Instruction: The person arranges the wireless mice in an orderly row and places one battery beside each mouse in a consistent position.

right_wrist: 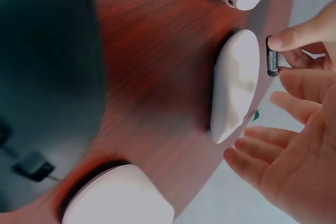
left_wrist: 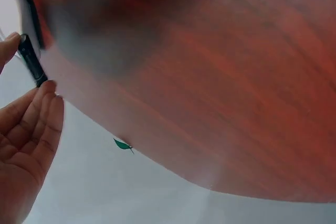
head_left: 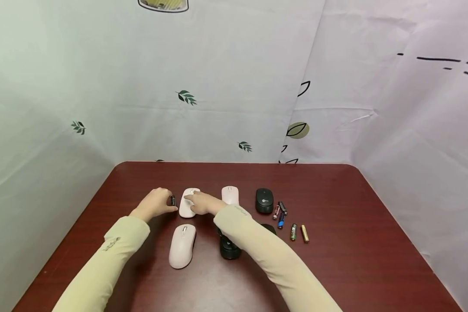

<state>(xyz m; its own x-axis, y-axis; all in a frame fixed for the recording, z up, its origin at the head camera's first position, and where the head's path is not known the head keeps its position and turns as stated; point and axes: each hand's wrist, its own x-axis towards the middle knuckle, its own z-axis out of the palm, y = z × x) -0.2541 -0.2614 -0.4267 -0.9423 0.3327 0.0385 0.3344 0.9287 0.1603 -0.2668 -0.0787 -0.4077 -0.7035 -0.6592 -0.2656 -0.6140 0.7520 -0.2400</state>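
Observation:
My left hand (head_left: 154, 204) pinches a black battery (left_wrist: 32, 61) by its ends between thumb and fingertips, just left of a white computer mouse (head_left: 186, 210) near the back of the table. Over that mouse's right side reaches my right hand (head_left: 203, 203), its fingers spread and fairly straight. In the right wrist view, the fingers of the right hand (right_wrist: 291, 145) lie beside the white mouse (right_wrist: 236, 85) with nothing held in them, and the battery (right_wrist: 272, 57) shows beyond it in the left hand.
A pale pink mouse (head_left: 181, 247) lies in front, another pale mouse (head_left: 230, 195) behind my right forearm. Black mice sit at the back right (head_left: 264, 200) and under the right sleeve (head_left: 253, 234), which partly hides them. Several loose batteries, including a gold battery (head_left: 305, 233), lie further right.

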